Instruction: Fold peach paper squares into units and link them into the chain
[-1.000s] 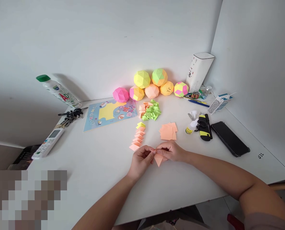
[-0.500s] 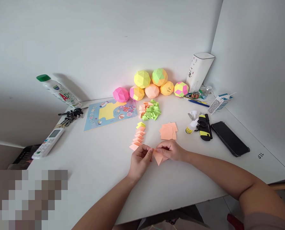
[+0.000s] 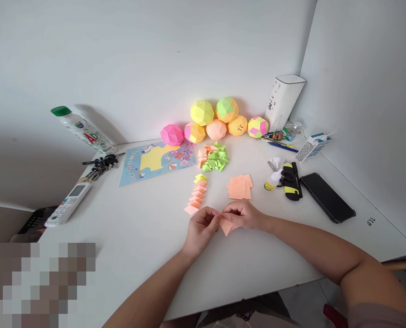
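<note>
Between my two hands is a peach paper piece (image 3: 227, 227), partly folded, its pointed corner hanging toward me. My left hand (image 3: 203, 228) pinches its upper left edge between thumb and forefinger. On the other side, my right hand (image 3: 243, 214) is closed on the paper with the thumb on top. Just beyond my left hand runs a row of folded paper units (image 3: 196, 197), peach with yellow at the far end. A stack of flat peach paper squares (image 3: 240, 187) lies past my right hand. Farther back is a heap of green and peach folded pieces (image 3: 215, 158).
Several faceted paper balls (image 3: 216, 129) sit against the wall. A picture board (image 3: 129, 166), keys (image 3: 102, 166), remote (image 3: 69, 205) and spray can (image 3: 86, 132) are on the left. Right of the paper stand a glue bottle (image 3: 271, 182), box cutter (image 3: 291, 187), phone (image 3: 327, 197) and carton (image 3: 314, 148).
My left thumb and fingers have shifted very slightly along the paper's upper edge. The paper and my right hand are almost where they were.
</note>
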`<action>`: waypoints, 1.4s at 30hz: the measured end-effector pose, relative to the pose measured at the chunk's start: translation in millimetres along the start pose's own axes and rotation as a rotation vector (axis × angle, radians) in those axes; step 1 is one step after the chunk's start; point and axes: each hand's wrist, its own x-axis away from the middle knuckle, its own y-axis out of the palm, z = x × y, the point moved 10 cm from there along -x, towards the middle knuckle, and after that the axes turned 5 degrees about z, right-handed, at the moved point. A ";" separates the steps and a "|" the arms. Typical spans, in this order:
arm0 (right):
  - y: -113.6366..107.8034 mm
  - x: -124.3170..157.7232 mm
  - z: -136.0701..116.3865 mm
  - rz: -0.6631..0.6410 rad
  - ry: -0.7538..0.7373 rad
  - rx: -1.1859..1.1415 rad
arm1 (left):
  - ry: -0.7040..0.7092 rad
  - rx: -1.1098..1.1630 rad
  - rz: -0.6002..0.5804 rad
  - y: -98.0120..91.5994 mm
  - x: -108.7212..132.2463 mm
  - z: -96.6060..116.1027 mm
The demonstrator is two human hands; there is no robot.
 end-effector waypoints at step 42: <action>-3.7 0.0 11.9 0.023 0.053 -0.167 | -0.003 0.019 0.069 -8.3 1.9 4.3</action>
